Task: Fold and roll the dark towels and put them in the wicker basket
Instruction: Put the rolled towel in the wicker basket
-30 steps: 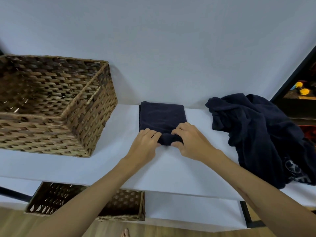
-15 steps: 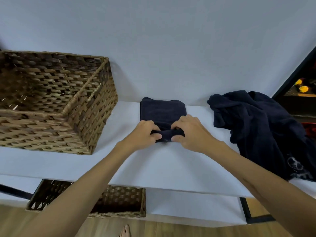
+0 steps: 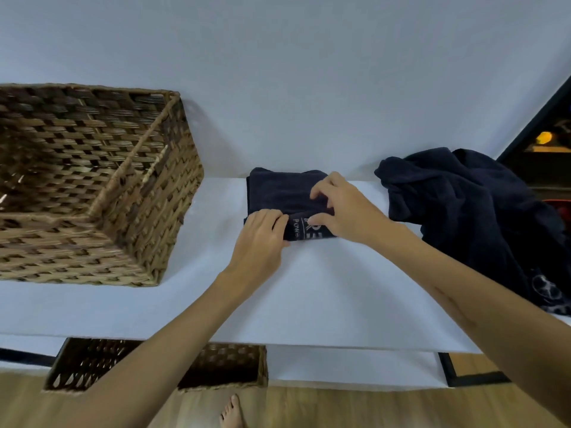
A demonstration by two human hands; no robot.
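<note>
A folded dark towel [image 3: 278, 189] lies on the white table [image 3: 324, 288] near the wall, its near end rolled up and showing white lettering. My left hand [image 3: 261, 242] grips the left part of the roll. My right hand [image 3: 346, 208] holds the right part, thumb under and fingers curled over the top. A large wicker basket [image 3: 173, 193] stands on the table to the left, with nothing visible inside. A heap of unfolded dark towels [image 3: 469, 211] lies at the right.
A second wicker basket [image 3: 228, 366] sits on the floor under the table's front edge. A bare foot [image 3: 231, 412] shows on the wooden floor. The white wall runs right behind the towel. A dark shelf unit [image 3: 543, 149] stands at far right.
Both hands have rolled the towel's near end farther toward the wall; the roll is thicker and white lettering now shows on it.
</note>
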